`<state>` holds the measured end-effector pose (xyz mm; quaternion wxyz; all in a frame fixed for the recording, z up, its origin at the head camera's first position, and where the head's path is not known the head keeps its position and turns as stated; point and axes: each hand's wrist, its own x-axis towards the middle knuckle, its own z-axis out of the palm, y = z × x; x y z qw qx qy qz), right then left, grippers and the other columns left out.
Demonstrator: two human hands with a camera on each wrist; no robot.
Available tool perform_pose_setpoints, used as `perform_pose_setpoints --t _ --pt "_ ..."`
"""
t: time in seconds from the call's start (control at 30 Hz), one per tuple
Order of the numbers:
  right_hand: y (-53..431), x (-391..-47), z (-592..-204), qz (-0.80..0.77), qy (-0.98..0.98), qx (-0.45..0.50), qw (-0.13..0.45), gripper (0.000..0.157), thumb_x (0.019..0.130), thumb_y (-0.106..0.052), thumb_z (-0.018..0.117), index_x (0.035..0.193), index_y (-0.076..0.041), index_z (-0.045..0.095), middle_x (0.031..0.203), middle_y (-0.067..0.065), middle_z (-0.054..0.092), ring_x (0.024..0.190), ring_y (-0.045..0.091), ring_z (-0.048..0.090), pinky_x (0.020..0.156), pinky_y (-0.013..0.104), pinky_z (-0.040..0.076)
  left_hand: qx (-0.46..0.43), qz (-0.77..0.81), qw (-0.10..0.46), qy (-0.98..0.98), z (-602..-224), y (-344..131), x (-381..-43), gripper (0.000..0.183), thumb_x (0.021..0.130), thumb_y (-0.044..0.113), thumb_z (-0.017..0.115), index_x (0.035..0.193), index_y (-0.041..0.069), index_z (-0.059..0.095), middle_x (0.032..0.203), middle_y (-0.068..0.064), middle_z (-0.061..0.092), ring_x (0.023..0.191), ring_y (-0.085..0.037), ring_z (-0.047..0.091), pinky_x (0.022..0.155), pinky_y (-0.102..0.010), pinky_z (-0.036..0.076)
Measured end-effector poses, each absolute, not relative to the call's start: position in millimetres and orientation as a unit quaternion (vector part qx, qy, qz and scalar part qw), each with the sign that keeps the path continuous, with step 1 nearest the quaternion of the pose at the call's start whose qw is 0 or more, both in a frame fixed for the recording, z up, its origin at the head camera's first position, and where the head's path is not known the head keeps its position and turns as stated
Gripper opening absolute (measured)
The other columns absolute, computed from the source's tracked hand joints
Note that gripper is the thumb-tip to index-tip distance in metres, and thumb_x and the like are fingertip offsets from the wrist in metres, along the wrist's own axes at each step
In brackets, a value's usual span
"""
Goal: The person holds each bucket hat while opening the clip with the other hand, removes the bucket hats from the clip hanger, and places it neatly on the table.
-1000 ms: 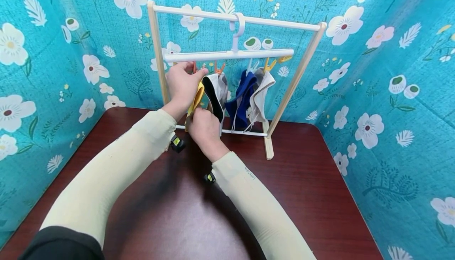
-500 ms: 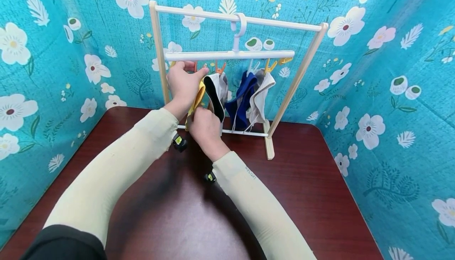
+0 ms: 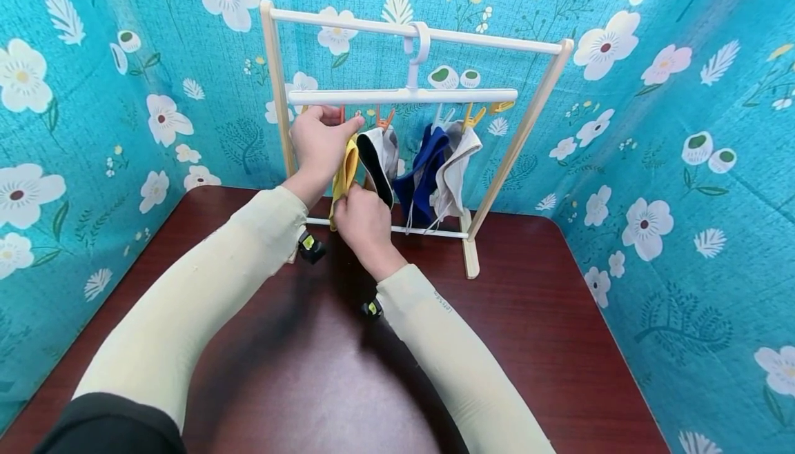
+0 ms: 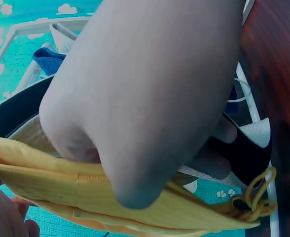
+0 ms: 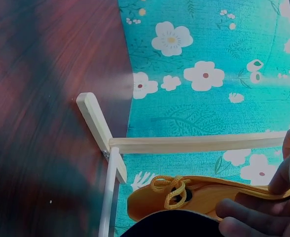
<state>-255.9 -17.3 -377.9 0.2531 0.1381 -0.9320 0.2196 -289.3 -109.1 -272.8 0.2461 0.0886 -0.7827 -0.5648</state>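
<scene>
A yellow cloth face mask [image 3: 345, 171] hangs at the left end of a white hanger [image 3: 404, 96], its looped cord showing low in both wrist views. My left hand [image 3: 318, 143] is up at the mask's top end, pinching a red clothespin [image 3: 342, 114]; its fingertips are partly hidden. Lower down, my right hand [image 3: 366, 223] reaches between the yellow mask and a white mask with black lining [image 3: 375, 157]. Its fingers [image 5: 248, 217] grip the yellow cloth. In the left wrist view the right hand covers much of the yellow mask [image 4: 61, 182].
A blue mask [image 3: 425, 178] and a pale grey mask [image 3: 458, 171] hang from clips further right. An unloaded yellow clip [image 3: 502, 106] sits at the hanger's right end. The wooden rack [image 3: 522, 136] stands on a dark red table [image 3: 528, 343], before a flowered curtain.
My right hand has shifted slightly right, and the lower part of the yellow mask has moved right with it. The left hand has stayed almost still at the clothespin.
</scene>
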Motion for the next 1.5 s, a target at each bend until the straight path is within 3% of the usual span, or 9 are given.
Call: perform_pose_setpoints --t 0.3,0.63,1.27,1.5 --pt "-6.4 -257.0 -378.9 0.258 -0.92 0.131 0.265 0.027 0.092 -0.026 0.048 0.066 -0.02 0.05 0.056 -0.004 0.054 0.051 0.017 0.055 0.045 0.036 0.043 0.1 -0.584 0.218 -0.776 -270.9 -108.9 -289.7 0.046 0.072 0.049 0.08 0.102 0.017 0.069 0.102 0.004 0.069 0.093 -0.011 0.062 0.078 -0.029 0.051" --pt "-1.1 -260.1 -381.0 0.243 -0.922 0.118 0.276 0.027 0.09 -0.025 0.05 0.064 -0.018 0.05 0.062 0.003 0.062 0.057 0.027 0.062 0.051 0.044 0.047 0.109 -0.585 0.207 -0.777 -268.4 -108.4 -288.6 0.041 0.072 0.049 0.081 0.096 0.019 0.068 0.099 0.005 0.066 0.092 -0.012 0.061 0.077 -0.029 0.051" --pt "6.7 -262.0 -386.2 0.251 -0.904 0.142 0.315 0.031 0.087 -0.025 0.051 0.058 -0.018 0.045 0.05 -0.001 0.049 0.046 0.023 0.051 0.041 0.038 0.037 0.117 -0.569 0.198 -0.789 -266.7 -108.4 -287.5 0.043 0.071 0.052 0.081 0.095 0.019 0.069 0.1 0.004 0.065 0.093 -0.012 0.06 0.075 -0.029 0.051" --pt "8.3 -262.4 -387.8 0.247 -0.9 0.141 0.33 0.03 0.085 -0.024 0.052 0.057 -0.018 0.045 0.051 0.001 0.051 0.047 0.026 0.053 0.042 0.04 0.038 0.113 -0.574 0.194 -0.788 -266.8 -109.4 -289.5 0.04 0.07 0.05 0.082 0.092 0.019 0.07 0.098 0.003 0.066 0.091 -0.012 0.06 0.073 -0.029 0.051"
